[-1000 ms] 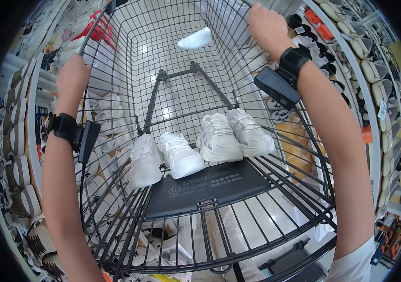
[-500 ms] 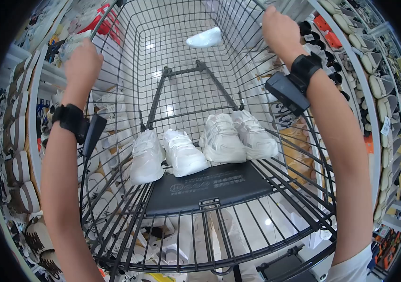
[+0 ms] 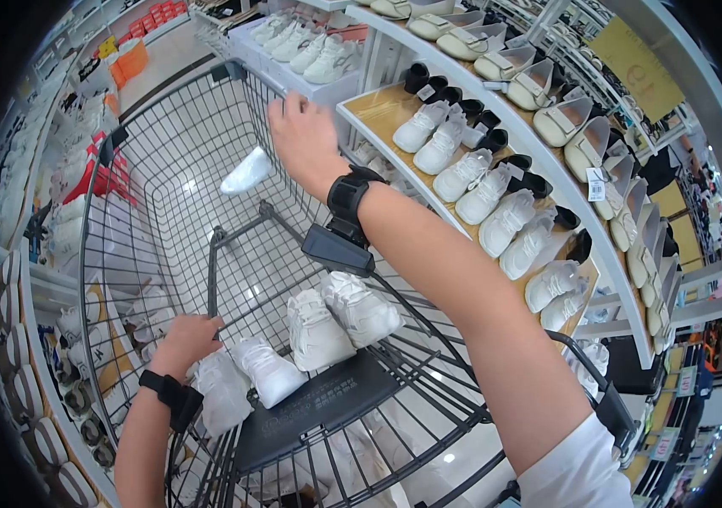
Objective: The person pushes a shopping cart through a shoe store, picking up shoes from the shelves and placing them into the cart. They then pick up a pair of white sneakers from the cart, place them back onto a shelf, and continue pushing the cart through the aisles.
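Note:
In the head view, my right hand has its fingers curled at the right rim of a black wire shopping cart. My left hand is inside the cart, fingers stretched rightward and loosely bent, just over the leftmost white shoe; its fingertips are partly hidden. A second white sneaker lies beside that shoe. To their right sits a pair of off-white sneakers, one beside the other. All rest by the dark seat panel. Farther forward lies a white wrapped bundle.
On the right, a wooden shelf carries rows of white sneakers and black shoes, with beige shoes above. A white display block with sneakers stands ahead. Shoe racks line the left. A yellow sign hangs at upper right.
The view has turned to the right, so the cart appears tilted leftward. My left hand has let go of the left rim and moved back toward the shoes. My right hand remains by the right rim.

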`<state>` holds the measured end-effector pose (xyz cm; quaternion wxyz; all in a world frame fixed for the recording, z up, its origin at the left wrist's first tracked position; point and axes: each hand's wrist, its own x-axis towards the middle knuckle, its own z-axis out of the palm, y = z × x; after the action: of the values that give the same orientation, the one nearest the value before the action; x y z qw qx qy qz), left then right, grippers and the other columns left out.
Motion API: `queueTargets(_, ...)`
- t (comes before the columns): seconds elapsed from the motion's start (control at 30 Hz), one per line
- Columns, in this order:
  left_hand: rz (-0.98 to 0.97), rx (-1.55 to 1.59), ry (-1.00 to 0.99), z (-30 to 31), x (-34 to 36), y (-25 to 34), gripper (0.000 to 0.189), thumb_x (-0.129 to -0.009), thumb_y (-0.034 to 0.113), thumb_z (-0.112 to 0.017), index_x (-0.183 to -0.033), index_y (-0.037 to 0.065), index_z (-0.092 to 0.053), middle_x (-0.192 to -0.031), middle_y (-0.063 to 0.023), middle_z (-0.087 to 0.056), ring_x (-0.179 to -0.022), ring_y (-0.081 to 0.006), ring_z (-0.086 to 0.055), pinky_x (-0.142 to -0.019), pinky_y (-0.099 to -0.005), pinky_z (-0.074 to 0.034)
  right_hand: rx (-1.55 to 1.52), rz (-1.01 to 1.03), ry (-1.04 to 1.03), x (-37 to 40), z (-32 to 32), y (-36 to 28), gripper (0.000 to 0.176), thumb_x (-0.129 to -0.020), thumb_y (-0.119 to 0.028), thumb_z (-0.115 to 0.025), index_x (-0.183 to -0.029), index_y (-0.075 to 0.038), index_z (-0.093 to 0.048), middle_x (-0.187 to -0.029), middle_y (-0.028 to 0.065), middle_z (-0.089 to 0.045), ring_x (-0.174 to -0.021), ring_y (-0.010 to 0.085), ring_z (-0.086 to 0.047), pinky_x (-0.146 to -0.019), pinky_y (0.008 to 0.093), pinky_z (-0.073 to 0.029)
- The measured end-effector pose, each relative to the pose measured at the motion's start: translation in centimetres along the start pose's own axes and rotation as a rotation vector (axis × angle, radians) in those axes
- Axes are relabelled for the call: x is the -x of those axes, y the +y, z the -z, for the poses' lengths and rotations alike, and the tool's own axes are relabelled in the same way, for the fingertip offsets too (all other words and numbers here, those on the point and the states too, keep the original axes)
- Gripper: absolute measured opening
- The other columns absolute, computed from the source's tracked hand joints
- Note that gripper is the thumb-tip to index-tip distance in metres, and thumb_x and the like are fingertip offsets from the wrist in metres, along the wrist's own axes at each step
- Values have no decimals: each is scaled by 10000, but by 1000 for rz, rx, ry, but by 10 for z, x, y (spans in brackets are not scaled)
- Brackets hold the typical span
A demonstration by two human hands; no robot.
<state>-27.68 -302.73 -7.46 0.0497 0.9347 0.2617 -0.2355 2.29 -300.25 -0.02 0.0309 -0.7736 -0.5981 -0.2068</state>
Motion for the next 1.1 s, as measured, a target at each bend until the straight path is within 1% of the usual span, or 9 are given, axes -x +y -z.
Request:
queueTargets(0.07,-15,-47,-70,-9,-1,-5,276,-675,240,-650,-889,87,-567,-749,-87,-611,-747,-249,-604,-634,-369,-474,58,200,407,5,-5,-8,359,-768,-191,-523,-1099,-54,-492,-1120,156,-469,-1042,292,-456,-766,531,-406)
queueTargets(0.13,-21,-73,51,-8,-2,-12,245,-677,235,-656,-844,76,-575,-698,-81,-609,-709,-248,-608,-616,-369,-477,56,278,493,14,-7,-23,287,-770,-186,-511,-1032,-75,-554,-1118,147,-467,-1043,319,-442,-876,545,-306)
queueTargets(0.2,2,-72,73,-3,-1,-14,205,-677,221,-656,-797,69,-589,-695,-80,-610,-709,-246,-610,-612,-357,-479,-23,596,360,28,-10,-43,277,-734,-147,-531,-1003,-94,-572,-1140,140,-449,-1014,291,-451,-858,468,-349)
queueTargets(0.3,18,-170,70,-6,-2,-22,127,-669,164,-642,-757,80,-606,-705,-84,-614,-711,-247,-612,-603,-350,-481,-337,739,-118,69,-28,-82,223,-744,-223,-547,-910,-95,-624,-1091,117,-482,-1036,244,-459,-844,429,-380)
queueTargets(0.4,95,-121,-13,1,-4,-29,222,-643,170,-667,-832,78,-595,-761,-102,-608,-786,-269,-594,-666,-372,-476,-477,873,-697,116,-21,-103,468,-729,-435,-606,-1084,-136,-552,-1145,87,-464,-1015,299,-503,-738,438,-459)
queueTargets(0.6,182,-60,100,16,-4,-42,194,-656,136,-651,-834,85,-596,-769,-97,-611,-784,-266,-599,-660,-364,-478,-515,1010,-1141,149,-5,-117,484,-812,-419,-506,-1179,-107,-453,-1088,154,-493,-963,334,-531,-783,426,-435)
queueTargets(0.8,231,-188,56,13,-8,-54,121,-690,106,-615,-811,98,-612,-756,-75,-617,-753,-245,-617,-621,-355,-486,-678,1195,-1163,152,23,-120,711,-645,-414,-691,-1226,-164,-365,-988,186,-536,-1010,350,-506,-807,440,-424)
queueTargets(0.97,172,-127,185,24,-9,-51,93,-716,89,-571,-804,92,-602,-739,-70,-613,-730,-242,-618,-610,-359,-482,-450,1305,-761,163,21,-108,638,-663,-128,-652,-1212,-151,-328,-799,133,-573,-658,308,-598,-533,378,-471)
queueTargets(1.1,155,-82,161,35,-11,-40,91,-715,92,-569,-801,89,-596,-732,-72,-610,-722,-246,-615,-617,-367,-478,-439,1315,-725,164,12,-112,614,-653,-133,-663,-1175,-121,-340,-686,109,-572,-614,307,-592,-503,378,-462)
